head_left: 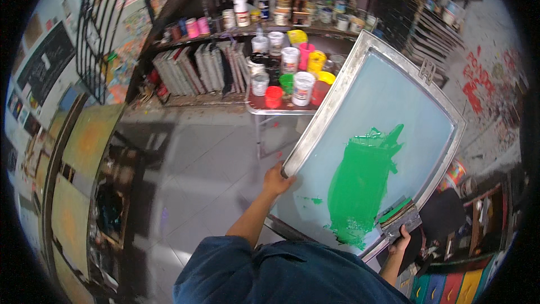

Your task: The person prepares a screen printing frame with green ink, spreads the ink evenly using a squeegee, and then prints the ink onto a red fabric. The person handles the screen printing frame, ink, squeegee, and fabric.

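Note:
A large silkscreen frame (pixel 326 114) with a pale blue mesh leans tilted in front of my body. Wet green ink (pixel 363 183) covers a broad patch of the mesh, with ragged edges and a few smears to its left. My left hand (pixel 277 181) is closed around the frame's left side, thumb over the rim. At the lower right, my right hand (pixel 401 240) grips a squeegee (pixel 402 220) whose blade edge carries green ink. The squeegee lies over the frame's near right corner; whether those fingers also touch the frame is hidden.
Beyond the frame, a small table (pixel 256 103) bears several ink tubs. Shelves (pixel 225 32) with jars and upright screens line the back. A long bench with yellowish boards (pixel 73 194) runs along the left, coloured drawers (pixel 450 288) at lower right. Grey tiled floor (pixel 197 174) lies between.

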Demonstrator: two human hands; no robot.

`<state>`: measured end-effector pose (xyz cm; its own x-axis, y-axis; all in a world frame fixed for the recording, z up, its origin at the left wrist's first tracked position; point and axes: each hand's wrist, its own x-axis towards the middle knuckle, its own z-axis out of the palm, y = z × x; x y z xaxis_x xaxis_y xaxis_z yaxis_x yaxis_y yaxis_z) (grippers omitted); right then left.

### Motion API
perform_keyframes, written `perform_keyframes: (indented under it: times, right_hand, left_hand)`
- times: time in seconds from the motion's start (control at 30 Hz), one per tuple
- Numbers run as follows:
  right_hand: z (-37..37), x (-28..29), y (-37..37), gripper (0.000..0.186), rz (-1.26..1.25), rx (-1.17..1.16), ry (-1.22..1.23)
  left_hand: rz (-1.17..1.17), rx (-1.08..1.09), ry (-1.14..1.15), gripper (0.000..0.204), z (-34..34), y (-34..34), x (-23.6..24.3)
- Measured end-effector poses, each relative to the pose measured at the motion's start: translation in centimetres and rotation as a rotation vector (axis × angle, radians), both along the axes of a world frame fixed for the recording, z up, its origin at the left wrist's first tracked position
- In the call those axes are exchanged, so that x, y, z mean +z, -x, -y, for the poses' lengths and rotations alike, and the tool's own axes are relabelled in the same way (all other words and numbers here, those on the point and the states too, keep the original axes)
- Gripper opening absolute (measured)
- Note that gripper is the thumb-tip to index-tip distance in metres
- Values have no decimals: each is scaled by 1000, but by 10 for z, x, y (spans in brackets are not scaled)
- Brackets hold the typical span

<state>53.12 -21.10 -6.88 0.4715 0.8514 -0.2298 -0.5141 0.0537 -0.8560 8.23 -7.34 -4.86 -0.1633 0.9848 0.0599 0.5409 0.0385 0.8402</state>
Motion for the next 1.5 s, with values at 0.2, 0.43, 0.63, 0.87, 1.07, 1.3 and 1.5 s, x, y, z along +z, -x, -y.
perform_keyframes:
  times: [0.2, 0.43, 0.63, 0.87, 1.07, 1.3, 1.5]
  right_hand:
    - [-11, 5, 9, 26, 19, 285, 65]
    - [-29, 29, 112, 37, 122, 465, 5]
    - [-60, 43, 215, 43, 142, 583, -60]
    - [-61, 65, 267, 44, 72, 707, -201]
    - [-81, 63, 281, 54, 73, 666, -184]
    - [-166, 37, 282, 59, 99, 633, 74]
    - [-198, 37, 302, 36, 15, 860, 55]
  left_hand:
    - [25, 324, -25, 52, 119, 50, -8]
    - [47, 616, 62, 48, 248, 123, -4]
    - [219, 781, -103, 29, 307, 193, 0]
    - [416, 649, -216, 39, 297, 296, 45]
    - [779, 617, -293, 53, 200, 322, 134]
    - [568, 714, -122, 56, 117, 319, 113]
    - [535, 731, -53, 48, 113, 330, 94]
